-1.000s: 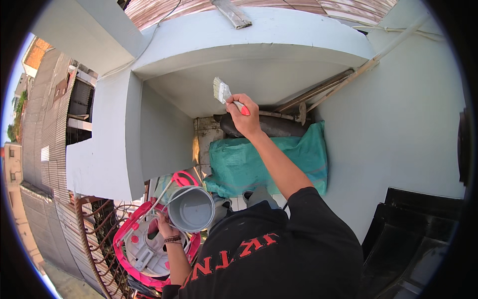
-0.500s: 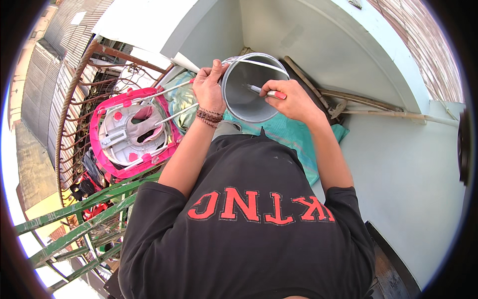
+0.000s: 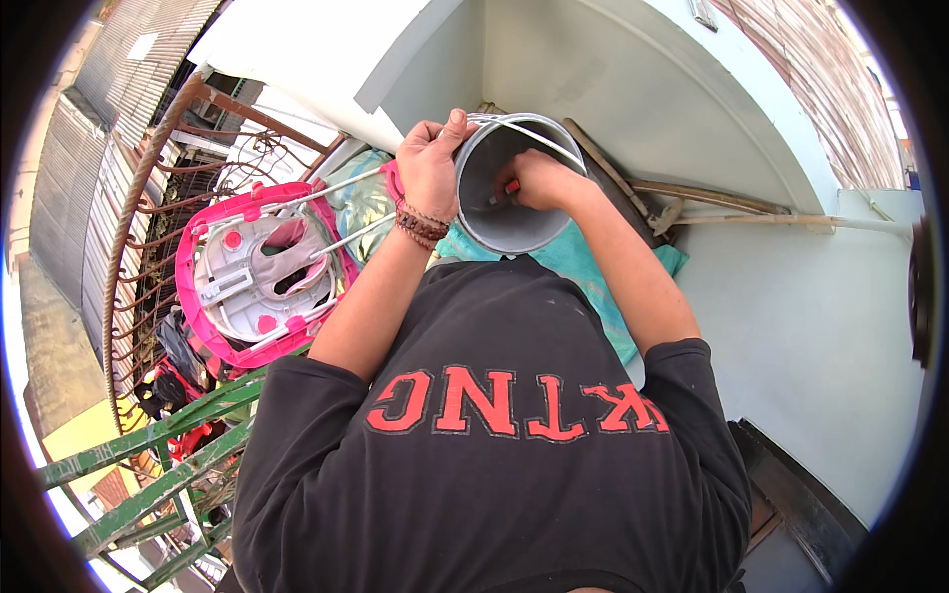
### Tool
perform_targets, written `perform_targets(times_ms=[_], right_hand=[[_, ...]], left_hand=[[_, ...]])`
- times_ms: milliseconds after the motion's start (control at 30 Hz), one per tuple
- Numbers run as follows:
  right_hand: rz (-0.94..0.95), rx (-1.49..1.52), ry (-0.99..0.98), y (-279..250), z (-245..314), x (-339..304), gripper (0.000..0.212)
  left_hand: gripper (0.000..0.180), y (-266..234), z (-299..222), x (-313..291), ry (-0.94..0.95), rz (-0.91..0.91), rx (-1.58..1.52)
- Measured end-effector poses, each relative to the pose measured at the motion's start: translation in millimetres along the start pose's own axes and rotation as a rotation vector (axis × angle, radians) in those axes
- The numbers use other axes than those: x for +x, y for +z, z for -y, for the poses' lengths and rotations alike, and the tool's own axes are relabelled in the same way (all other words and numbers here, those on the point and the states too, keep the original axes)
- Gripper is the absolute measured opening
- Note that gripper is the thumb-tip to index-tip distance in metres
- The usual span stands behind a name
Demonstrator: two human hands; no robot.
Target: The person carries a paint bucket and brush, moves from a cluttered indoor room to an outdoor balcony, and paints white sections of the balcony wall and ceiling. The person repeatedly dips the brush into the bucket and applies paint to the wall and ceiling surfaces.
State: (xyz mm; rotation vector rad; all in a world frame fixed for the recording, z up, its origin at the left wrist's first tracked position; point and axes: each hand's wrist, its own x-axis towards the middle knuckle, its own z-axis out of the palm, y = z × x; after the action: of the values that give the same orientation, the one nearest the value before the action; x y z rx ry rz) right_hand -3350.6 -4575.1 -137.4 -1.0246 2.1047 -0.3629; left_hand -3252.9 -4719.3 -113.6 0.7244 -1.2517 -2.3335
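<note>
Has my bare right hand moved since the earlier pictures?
Yes. Your bare right hand has drawn back from the pale grey painted back wall into the round grey bucket.

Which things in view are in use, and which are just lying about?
In use:
- grey bucket, left hand at its rim
- red-ended brush, right hand holding it inside

Apparently lying about:
- pink-rimmed plastic frame
- teal sack
- wooden pole

Inside the bucket [image 3: 486,223], the near side is free, but the handle [image 3: 546,144] spans its far side, the right grip [image 3: 540,181] occupies its middle, and the left grip [image 3: 428,173] blocks its left rim.
</note>
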Motion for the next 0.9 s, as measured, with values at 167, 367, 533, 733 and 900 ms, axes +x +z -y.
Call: perform_targets(times_ms=[167,367,533,733,900], right_hand=[[-0.019,0.020,-0.015,7.2,27.4,7.3,0.023],[0.071,0.061,0.006,11.0,61.5,-11.8,0.035],[0.136,0.039,0.046,17.6,64.7,-20.5,0.033],[0.168,0.082,0.080,16.1,69.2,-16.8,0.028],[-0.143,0.100,-0.087,14.1,83.2,-14.4,0.020]], left_hand=[[0.028,-27.3,-16.6,4.6,-0.017,-0.001,0.024],[0.029,-55.1,-21.1,9.2,-0.055,-0.019,0.049],[0.029,-57.9,-9.8,4.8,-0.069,0.006,0.118],[0.029,-65.6,-9.2,14.2,-0.072,-0.023,0.082],[0.028,-65.4,-10.4,13.6,0.022,-0.091,0.216]])
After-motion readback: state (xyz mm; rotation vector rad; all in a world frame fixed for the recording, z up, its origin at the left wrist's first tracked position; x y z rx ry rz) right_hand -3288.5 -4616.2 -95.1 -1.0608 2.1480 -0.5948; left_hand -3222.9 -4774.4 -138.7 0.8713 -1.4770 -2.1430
